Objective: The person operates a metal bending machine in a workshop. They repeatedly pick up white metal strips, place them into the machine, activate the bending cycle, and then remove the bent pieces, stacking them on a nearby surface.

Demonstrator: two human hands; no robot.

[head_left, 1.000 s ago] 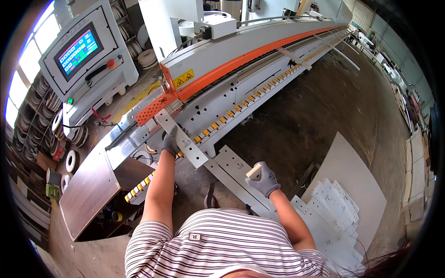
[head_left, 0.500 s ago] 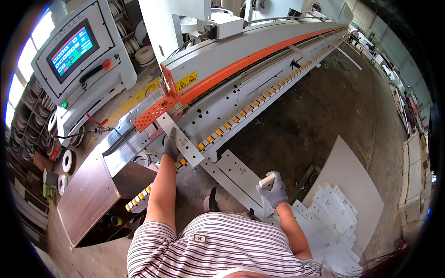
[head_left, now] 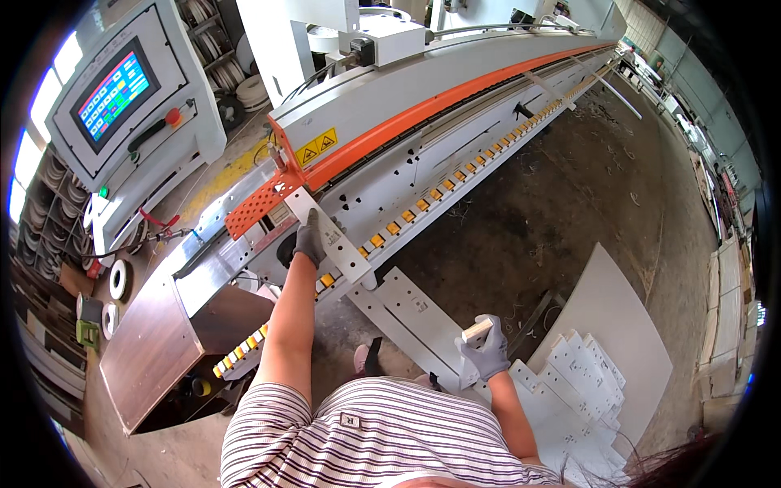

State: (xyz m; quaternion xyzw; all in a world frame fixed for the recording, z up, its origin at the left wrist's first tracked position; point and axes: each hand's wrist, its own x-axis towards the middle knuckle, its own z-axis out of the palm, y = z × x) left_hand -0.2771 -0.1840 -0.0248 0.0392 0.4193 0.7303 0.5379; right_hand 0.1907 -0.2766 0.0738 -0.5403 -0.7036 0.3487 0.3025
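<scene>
At the near end of a long grey edge-banding machine [head_left: 362, 93], a white panel strip with drilled holes [head_left: 350, 256] lies across the bed and the yellow rollers [head_left: 393, 228]. My left hand [head_left: 309, 244], in a dark glove, rests on this strip with its fingers stretched along it; the thumb side is not clear. Close to the strip's far end is a perforated orange guard [head_left: 256, 213]. Lower right, my right hand [head_left: 490, 358], in a light grey glove, grips a small pale wooden block [head_left: 477, 330] between thumb and fingers.
White drilled panels [head_left: 415, 305] lie below the machine. Stacked drilled boards [head_left: 569, 390] rest on a large pale sheet [head_left: 618, 317] at right. A control panel with a screen [head_left: 118, 93] stands left, above a brown cabinet [head_left: 154, 350]. Coiled edging rolls [head_left: 119, 281] sit behind it.
The white panel strip and my left hand have shifted right along the machine, away from the orange guard. My right hand keeps the wooden block and has turned slightly. The view has shifted a little.
</scene>
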